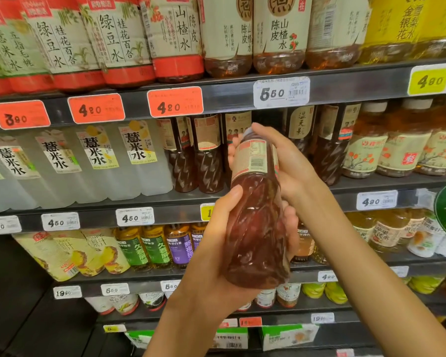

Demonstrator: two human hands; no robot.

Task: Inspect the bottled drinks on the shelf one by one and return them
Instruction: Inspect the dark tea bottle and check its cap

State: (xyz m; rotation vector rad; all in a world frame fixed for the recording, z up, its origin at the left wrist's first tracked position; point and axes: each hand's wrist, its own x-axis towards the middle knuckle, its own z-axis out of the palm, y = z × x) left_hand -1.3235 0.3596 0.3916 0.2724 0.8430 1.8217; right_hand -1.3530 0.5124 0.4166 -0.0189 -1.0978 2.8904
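**Dark Red Bottle Held Before the Drinks Shelf**

While both hands hold one bottle up, the drinks shelf (pixel 227 97) fills the whole view, its grey rails running across in tiers. Every place below is given from the held bottle (pixel 256 215), a twisted clear bottle of dark red drink with a beige label and a barcode facing the camera.

Above the held bottle stands a row of large bottles: red-capped ones with cream labels (pixel 119 39) up and to the left, amber ones (pixel 278 34) straight above, yellow ones (pixel 410 27) up and to the right. To its left are pale cloudy water bottles (pixel 93 161). Just behind it and beside it stand matching dark bottles (pixel 206 153) of the same twisted shape. To its right are orange-toned bottles with flower labels (pixel 402 150). Below and to the left are green and purple labelled tea bottles (pixel 155 248).

The held bottle is tilted, neck up and away, base down toward the camera, in front of the middle tier and clear of the shelf.

The left hand (pixel 216 243) wraps the lower body, thumb on the left flank, fingers curled round the far side. The right hand (pixel 289 166) grips the neck and label end from the right, fingers curled over the top so the cap is hidden.

Smallest are the price tags: orange ones (pixel 175 102) above left, a white one (pixel 281 92) straight above.
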